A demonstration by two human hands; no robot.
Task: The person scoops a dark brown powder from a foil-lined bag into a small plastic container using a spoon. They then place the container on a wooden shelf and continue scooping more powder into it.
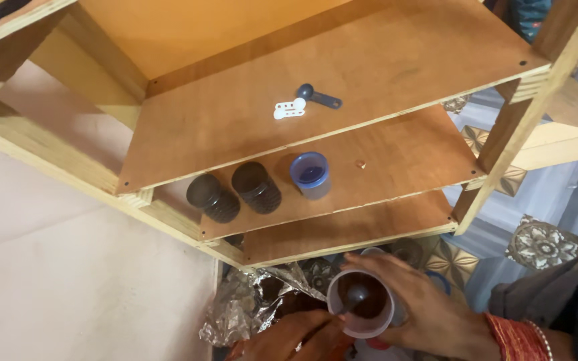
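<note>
My right hand (436,314), with red bangles at the wrist, grips a clear plastic cup (362,304) tilted toward me, with dark brown powder inside. A dark scoop (354,294) dips into the cup. My left hand (289,337) lies low at the frame's bottom edge, its fingers closed by the scoop's handle at the cup's rim. Crumpled foil (252,307) holding dark brown material lies on the floor just left of both hands, below the wooden shelf unit (342,230).
On the middle shelf stand two ribbed cups of dark powder (213,197) (257,187), a blue-rimmed cup (310,175) and a small brown bit (360,163). The top shelf carries a blue scoop (317,97) and a white plastic piece (289,109). Patterned floor tiles (543,244) lie to the right.
</note>
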